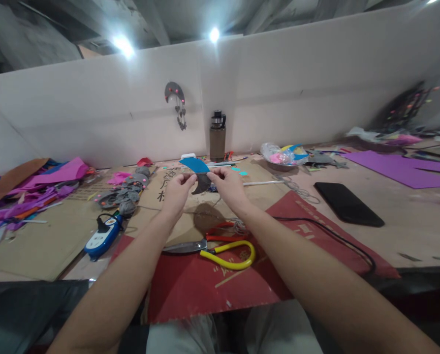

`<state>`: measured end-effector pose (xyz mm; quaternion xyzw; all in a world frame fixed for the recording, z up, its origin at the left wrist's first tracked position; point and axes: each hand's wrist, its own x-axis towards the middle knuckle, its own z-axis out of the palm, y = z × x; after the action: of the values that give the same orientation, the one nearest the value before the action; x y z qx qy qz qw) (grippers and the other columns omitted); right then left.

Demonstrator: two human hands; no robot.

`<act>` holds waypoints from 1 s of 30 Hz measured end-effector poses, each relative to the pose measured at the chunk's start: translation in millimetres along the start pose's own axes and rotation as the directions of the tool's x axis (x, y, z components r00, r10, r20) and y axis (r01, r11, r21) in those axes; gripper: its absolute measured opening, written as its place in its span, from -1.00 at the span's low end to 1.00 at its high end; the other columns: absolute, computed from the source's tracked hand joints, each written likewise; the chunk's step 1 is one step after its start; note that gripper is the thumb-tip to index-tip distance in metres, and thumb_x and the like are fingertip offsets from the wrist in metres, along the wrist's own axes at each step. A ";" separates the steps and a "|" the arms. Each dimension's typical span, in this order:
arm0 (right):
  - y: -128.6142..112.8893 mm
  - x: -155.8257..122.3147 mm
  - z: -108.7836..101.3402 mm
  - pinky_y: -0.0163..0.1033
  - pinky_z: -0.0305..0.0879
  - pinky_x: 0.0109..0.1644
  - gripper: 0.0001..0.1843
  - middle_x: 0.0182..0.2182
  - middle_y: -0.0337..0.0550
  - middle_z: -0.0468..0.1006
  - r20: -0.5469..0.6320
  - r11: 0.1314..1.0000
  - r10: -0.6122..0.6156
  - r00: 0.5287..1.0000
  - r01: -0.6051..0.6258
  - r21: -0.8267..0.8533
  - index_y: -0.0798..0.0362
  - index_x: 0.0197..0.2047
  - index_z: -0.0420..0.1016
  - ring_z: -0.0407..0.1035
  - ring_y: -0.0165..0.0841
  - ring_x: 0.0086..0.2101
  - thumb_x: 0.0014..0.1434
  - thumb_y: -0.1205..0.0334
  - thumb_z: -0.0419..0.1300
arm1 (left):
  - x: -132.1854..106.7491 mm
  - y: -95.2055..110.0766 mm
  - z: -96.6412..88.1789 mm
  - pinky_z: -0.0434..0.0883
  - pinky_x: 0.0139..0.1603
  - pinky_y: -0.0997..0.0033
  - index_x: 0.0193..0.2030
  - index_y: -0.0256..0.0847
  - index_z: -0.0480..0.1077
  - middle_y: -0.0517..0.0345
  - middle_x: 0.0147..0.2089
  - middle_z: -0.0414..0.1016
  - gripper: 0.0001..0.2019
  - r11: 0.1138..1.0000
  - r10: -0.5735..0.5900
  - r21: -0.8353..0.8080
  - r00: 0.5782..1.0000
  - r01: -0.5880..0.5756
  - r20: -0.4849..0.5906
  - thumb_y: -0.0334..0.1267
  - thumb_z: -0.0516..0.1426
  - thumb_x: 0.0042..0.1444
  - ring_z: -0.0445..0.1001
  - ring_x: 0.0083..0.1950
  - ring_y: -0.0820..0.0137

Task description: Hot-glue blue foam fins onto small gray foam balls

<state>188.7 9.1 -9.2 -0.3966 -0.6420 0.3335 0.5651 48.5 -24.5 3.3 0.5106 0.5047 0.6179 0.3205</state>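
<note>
You hold a blue piece (195, 165) and a dark grey piece (203, 184) in front of you, raised over the cardboard (179, 221) near the middle of the desk (408, 241). The two meet along a line between your hands; whether they are joined or only laid together, you cannot tell from here. The blue piece stands out on the far side of your fingers, its long axis lying mostly sideways: its narrow end points left and away from you, and the curve slopes down to the right, toward your right fingertips. The dark grey piece hangs on the near side, its long axis slanting from upper right to lower left, with its tip pointing down and a little left.

Your left hand (181, 191) and right hand (228, 186) are a little apart, each with thumb and fingers pinched on the pieces near that meeting line.

Below your hands, scissors (204, 245) lie on a red sheet (190, 297), blades pointing left, looped handles to the right. A blue-and-white power strip (104, 238) sits to your left, a black phone (348, 203) to your right, and a bottle (217, 141) stands upright by the wall.
</note>
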 end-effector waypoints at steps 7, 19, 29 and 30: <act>-2.3 -2.4 -0.3 -0.30 0.05 -0.41 -0.75 -0.59 -0.29 0.31 0.011 1.000 -0.009 1.000 0.009 -0.026 0.08 -0.50 0.39 0.12 -0.45 -0.52 0.05 0.07 0.12 | 1.2 1.2 -3.5 -0.12 -0.74 0.63 -0.37 -0.30 0.41 0.25 -0.59 0.34 -0.79 0.979 -0.144 -0.120 0.978 0.163 0.153 -0.16 0.23 0.01 0.17 -0.71 0.66; 0.5 -2.2 4.5 -0.28 0.20 -0.27 -0.72 -0.39 -0.22 0.50 0.101 0.972 0.062 0.993 -0.083 0.218 0.09 -0.27 0.51 0.27 -0.44 -0.42 0.00 0.11 0.15 | 6.5 -5.6 -1.8 0.37 -0.49 0.62 -0.40 -0.32 0.40 0.17 -0.54 0.45 -0.85 0.914 -0.178 -0.327 0.961 0.241 0.211 -0.29 0.26 -0.04 0.41 -0.54 0.57; -8.6 -3.7 -4.6 -0.36 -0.08 -0.50 -0.72 -0.56 -0.34 0.33 0.390 0.843 0.097 0.916 -0.284 0.456 0.08 -0.42 0.40 0.05 -0.56 -0.58 -0.10 0.04 0.25 | 9.6 2.2 -14.5 0.23 -0.54 0.61 -0.44 -0.30 0.39 0.21 -0.58 0.37 -0.77 0.928 -0.101 -0.289 0.906 0.235 0.412 -0.21 0.31 -0.10 0.29 -0.57 0.59; -9.1 -3.7 -4.9 -0.36 -0.08 -0.50 -0.71 -0.56 -0.34 0.33 0.408 0.837 0.083 0.909 -0.285 0.467 0.08 -0.42 0.40 0.05 -0.56 -0.58 -0.10 0.03 0.26 | 9.9 2.3 -15.2 0.23 -0.54 0.62 -0.44 -0.30 0.39 0.21 -0.57 0.36 -0.76 0.924 -0.095 -0.299 0.900 0.238 0.425 -0.21 0.32 -0.10 0.30 -0.56 0.59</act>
<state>192.6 1.5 -2.3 -0.2209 -0.5818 0.6158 0.4832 31.5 -20.7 9.0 0.5172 0.3546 0.5476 0.5540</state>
